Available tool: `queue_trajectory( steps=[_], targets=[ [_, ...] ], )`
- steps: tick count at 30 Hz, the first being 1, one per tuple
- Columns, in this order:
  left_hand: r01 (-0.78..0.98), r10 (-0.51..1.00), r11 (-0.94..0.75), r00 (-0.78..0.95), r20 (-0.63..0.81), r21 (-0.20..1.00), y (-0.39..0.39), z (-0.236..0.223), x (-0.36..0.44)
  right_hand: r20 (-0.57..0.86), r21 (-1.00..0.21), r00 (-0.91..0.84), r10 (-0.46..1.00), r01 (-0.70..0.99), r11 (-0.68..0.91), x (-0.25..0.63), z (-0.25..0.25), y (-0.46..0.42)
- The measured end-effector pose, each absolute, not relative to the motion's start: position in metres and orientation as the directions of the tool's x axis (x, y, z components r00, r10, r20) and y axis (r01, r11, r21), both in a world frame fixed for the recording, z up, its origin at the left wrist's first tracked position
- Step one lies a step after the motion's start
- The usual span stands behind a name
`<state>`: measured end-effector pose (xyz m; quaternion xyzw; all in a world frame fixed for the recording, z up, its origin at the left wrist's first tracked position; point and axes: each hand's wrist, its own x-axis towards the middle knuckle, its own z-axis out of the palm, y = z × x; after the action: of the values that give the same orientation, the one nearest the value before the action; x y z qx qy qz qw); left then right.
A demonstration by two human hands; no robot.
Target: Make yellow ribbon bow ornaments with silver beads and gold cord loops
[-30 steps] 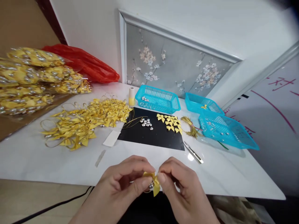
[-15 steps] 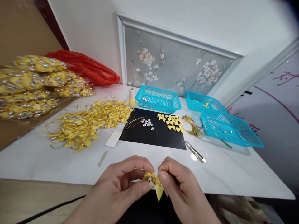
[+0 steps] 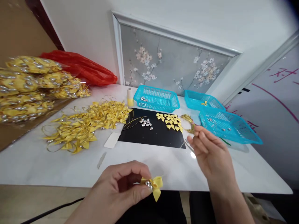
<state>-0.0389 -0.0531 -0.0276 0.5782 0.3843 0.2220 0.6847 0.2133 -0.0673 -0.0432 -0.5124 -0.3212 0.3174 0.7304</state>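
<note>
My left hand (image 3: 127, 186) pinches a yellow ribbon bow (image 3: 157, 186) between thumb and forefinger, above the front edge of the table. Shiny silver beads (image 3: 148, 184) sit at the bow's middle, beside my thumb tip. Over the right side of the table, my right hand (image 3: 210, 152) is open with its fingers loosely bent. Its fingertips are at the bundle of thin gold wires (image 3: 187, 122); whether they touch it I cannot tell. Metal tweezers (image 3: 189, 145) lie partly hidden under this hand.
A black mat (image 3: 149, 138) carries loose silver beads (image 3: 146, 122) and yellow ribbon pieces (image 3: 171, 122). Blue baskets (image 3: 156, 107) stand behind and to the right. Finished-looking bows (image 3: 93, 121) are heaped at left, near bagged bows (image 3: 30, 90) and a red bag (image 3: 79, 68).
My right hand has let go of the bow and moved right and forward to the gold wires. My left hand still holds the bow. The view has shifted slightly.
</note>
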Motion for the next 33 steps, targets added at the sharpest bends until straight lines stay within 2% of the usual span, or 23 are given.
queue_trajectory(
  steps=[2, 5, 10, 15, 17, 18, 21, 27, 30, 33],
  targets=[
    [0.115, 0.729, 0.276, 0.622, -0.286, 0.954, -0.054, -0.027, -0.041, 0.177, -0.954, 0.64, 0.747, -0.075, 0.29, 0.236, -0.054, -0.051],
    [0.084, 0.724, 0.33, 0.617, -0.309, 0.94, -0.054, -0.027, -0.041, 0.18, -0.977, 0.64, 0.747, 0.028, 0.211, 0.252, -0.077, -0.037],
    [0.074, 0.734, 0.293, 0.622, -0.274, 0.953, -0.054, -0.031, -0.036, 0.223, -0.968, 0.617, 0.755, 0.233, 0.096, 0.24, -0.109, -0.04],
    [0.135, 0.777, 0.251, 0.562, -0.282, 0.959, -0.053, -0.034, -0.033, 0.205, -0.941, 0.425, 0.882, 0.332, 0.059, 0.202, -0.083, -0.071],
    [0.13, 0.794, 0.272, 0.53, -0.299, 0.953, -0.054, -0.036, -0.03, 0.188, -0.943, 0.266, 0.945, 0.319, 0.098, 0.183, -0.062, -0.088],
    [0.11, 0.797, 0.288, 0.522, -0.302, 0.951, -0.055, -0.036, -0.028, 0.187, -0.946, 0.131, 0.974, 0.291, 0.143, 0.174, -0.054, -0.095],
    [0.021, 0.791, 0.352, 0.527, -0.31, 0.936, -0.059, -0.037, -0.023, 0.179, -0.949, 0.012, 0.984, 0.266, 0.169, 0.155, -0.039, -0.11],
    [-0.099, 0.761, 0.413, 0.584, -0.283, 0.905, -0.06, -0.033, -0.025, 0.106, -0.989, 0.078, 0.991, 0.116, 0.096, 0.145, -0.045, -0.114],
    [-0.067, 0.765, 0.373, 0.587, -0.265, 0.926, -0.058, -0.035, -0.027, 0.046, -0.999, 0.093, 0.995, 0.029, 0.043, 0.14, -0.048, -0.114],
    [-0.035, 0.778, 0.403, 0.54, -0.322, 0.915, -0.058, -0.037, -0.025, -0.027, -0.996, 0.137, 0.99, -0.092, -0.015, 0.134, -0.049, -0.116]
  ],
)
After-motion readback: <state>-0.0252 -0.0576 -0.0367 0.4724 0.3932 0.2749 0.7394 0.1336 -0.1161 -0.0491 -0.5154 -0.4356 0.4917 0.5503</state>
